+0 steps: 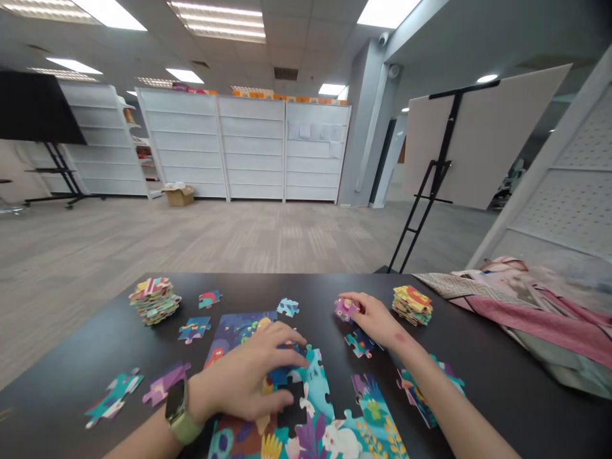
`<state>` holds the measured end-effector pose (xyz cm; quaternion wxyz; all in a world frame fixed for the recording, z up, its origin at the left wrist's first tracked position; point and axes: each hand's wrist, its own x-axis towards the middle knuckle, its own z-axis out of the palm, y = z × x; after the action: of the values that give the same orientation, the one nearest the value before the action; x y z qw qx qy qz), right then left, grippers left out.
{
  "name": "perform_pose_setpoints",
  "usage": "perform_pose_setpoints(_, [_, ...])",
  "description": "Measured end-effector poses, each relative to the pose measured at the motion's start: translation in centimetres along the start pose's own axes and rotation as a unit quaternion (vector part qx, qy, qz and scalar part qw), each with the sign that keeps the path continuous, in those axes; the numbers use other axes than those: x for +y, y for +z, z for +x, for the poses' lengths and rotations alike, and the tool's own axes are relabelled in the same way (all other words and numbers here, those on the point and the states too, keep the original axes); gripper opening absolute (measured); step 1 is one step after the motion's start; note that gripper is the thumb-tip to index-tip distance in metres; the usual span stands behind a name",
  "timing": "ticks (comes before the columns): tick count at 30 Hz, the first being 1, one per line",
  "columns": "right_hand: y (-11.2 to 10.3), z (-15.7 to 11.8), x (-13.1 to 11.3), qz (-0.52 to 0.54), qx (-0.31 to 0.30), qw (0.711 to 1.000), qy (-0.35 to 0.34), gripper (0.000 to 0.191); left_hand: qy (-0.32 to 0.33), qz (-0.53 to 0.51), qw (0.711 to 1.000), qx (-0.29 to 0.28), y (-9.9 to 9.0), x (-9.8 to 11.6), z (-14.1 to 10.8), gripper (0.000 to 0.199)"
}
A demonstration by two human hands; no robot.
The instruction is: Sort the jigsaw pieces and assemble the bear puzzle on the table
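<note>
Over the partly joined puzzle [315, 382] on the dark table, my left hand [261, 370] is spread, its fingers apart, with a watch on the wrist. A dark gap in the puzzle shows beside its thumb. My right hand [370, 315] is farther forward on the right, fingers closed on a purple puzzle piece [346, 309]. Just below that hand lies a dark blue and teal piece [359, 344]. A light blue piece [287, 307] rests beyond the puzzle's top edge. Several more pieces lie under or beside my right forearm [421, 408].
Stacks of pieces stand at the table's [248, 287] back left [155, 299] and right [412, 305]. Loose pieces lie left of the puzzle, including a purple one [165, 384] and a teal one [115, 396]. Pink and grey cloth [535, 319] covers the right edge.
</note>
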<state>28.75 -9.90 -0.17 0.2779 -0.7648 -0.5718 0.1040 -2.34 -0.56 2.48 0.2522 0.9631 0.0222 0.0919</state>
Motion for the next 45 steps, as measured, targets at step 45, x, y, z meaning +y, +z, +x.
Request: perform_pose_setpoints(45, [-0.1, -5.2, -2.7, 0.061, -0.095, 0.993, -0.041, 0.023, -0.010, -0.044, 0.996, -0.075, 1.5, 0.9, 0.1, 0.061])
